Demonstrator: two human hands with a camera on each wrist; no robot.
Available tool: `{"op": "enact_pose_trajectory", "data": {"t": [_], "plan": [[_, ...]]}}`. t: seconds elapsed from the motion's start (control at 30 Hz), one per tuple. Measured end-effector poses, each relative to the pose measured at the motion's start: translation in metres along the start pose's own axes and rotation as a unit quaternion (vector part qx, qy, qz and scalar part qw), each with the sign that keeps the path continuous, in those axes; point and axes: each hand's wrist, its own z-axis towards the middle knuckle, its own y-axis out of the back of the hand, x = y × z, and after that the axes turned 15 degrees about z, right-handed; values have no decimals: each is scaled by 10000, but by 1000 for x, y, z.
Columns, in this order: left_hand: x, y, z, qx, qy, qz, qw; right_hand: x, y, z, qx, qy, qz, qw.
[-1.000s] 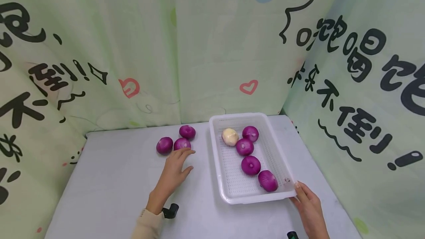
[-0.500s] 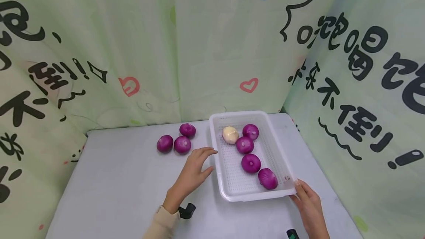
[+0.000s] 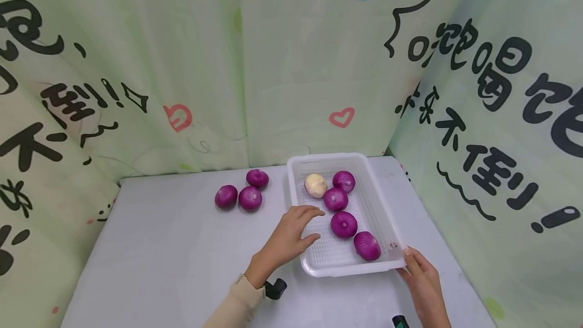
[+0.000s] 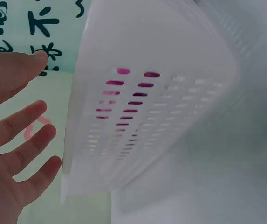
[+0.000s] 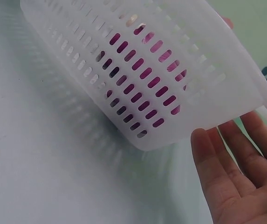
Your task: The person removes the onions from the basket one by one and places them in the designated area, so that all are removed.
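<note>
Four round purple onions [image 3: 343, 224], one pale round onion [image 3: 316, 186] in white perforated plastic basket [image 3: 355, 269] on white table [image 3: 159, 257]. Basket likely light, slightly flexible; onions probably firm. Rim best hold: right hand [image 3: 423, 278] grips near right corner. Left hand [image 3: 290, 234] empty, fingers spread, at left rim.

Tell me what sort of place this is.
Probably a makeshift booth for tabletop work: printed fabric hangs on three sides, enclosing a white-topped table, where purple onions lie beside a white plastic basket holding more.
</note>
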Motion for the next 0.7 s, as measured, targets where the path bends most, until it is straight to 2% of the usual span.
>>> {"op": "enact_pose_trajectory", "data": {"t": [0.13, 0.43, 0.57, 0.7], "plan": [[-6, -4, 6, 146, -22, 15, 9999, 0, -1, 1, 26, -14, -29, 10000], [-17, -14, 25, 511, 234, -119, 9983, 1, -1, 1, -25, -47, -2, 10000], [-17, -15, 35, 774, 443, -572, 9944, 0, 0, 2, 93, 45, 109, 9999], [-15, -16, 45, 1102, 640, -1309, 9832, -2, 1, 2, 210, 117, 262, 9994]]}}
